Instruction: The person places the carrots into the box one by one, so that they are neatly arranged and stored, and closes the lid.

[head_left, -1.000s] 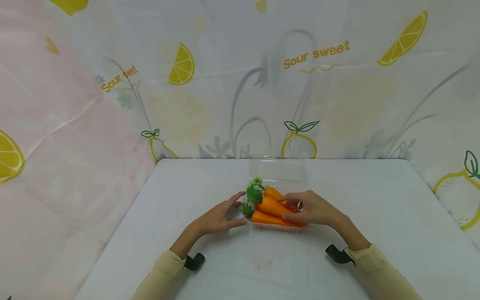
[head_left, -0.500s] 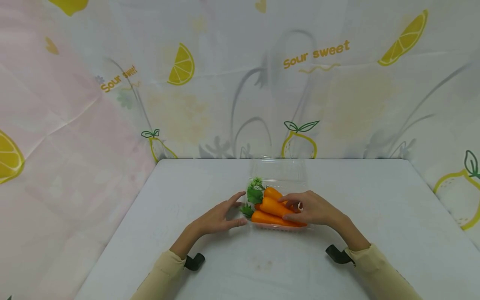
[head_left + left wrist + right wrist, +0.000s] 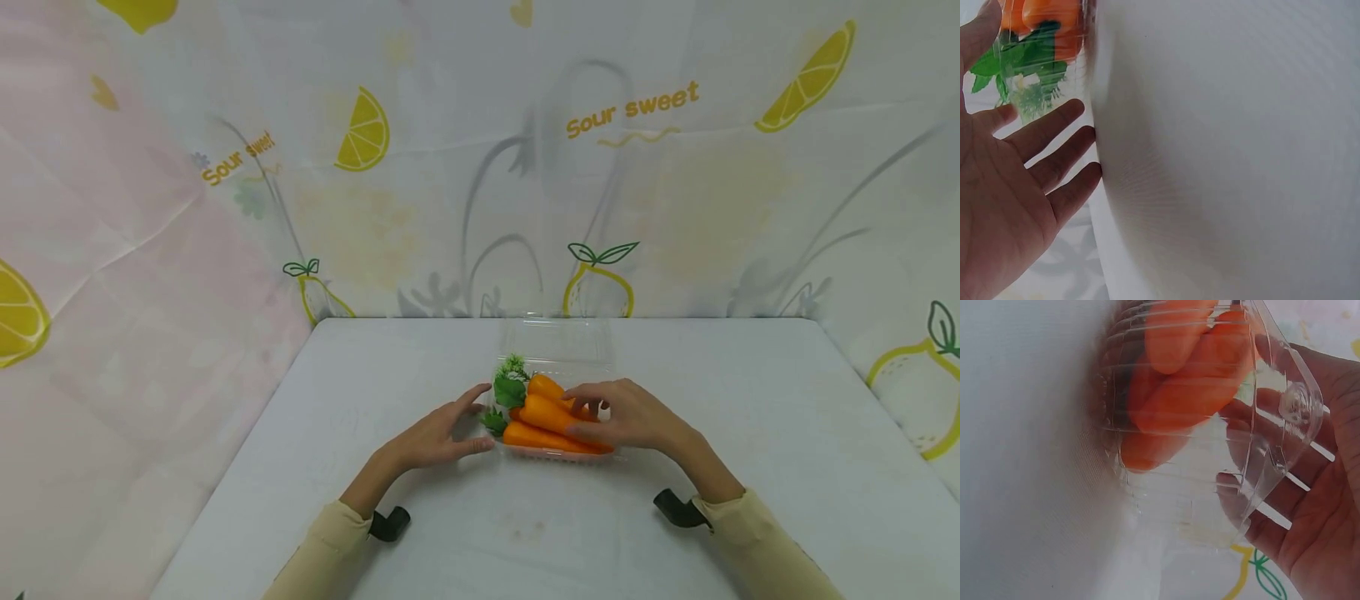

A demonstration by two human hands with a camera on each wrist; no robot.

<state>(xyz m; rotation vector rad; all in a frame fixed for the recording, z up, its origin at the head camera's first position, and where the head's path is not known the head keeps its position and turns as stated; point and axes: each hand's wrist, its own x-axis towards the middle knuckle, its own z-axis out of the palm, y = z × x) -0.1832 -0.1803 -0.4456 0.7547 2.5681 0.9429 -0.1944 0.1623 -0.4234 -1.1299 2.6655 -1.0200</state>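
Observation:
A clear plastic container stands on the white table and holds several orange carrots with green tops. Its transparent lid lies folded back behind it. On the top carrot, which slants across the others, my right hand has its thumb and index finger at opposite sides near the tip. The right wrist view shows that hand's fingers through the clear wall. At the container's left side my left hand spreads its fingers and thumb around the leafy ends, holding nothing.
The white table reaches back to a curtain printed with lemons and lettering. A dark wrist mount sits below the left sleeve and another below the right one.
My right hand has shifted very slightly up and to the right at the top carrot. My left hand, the carrots and the container have stayed in place.

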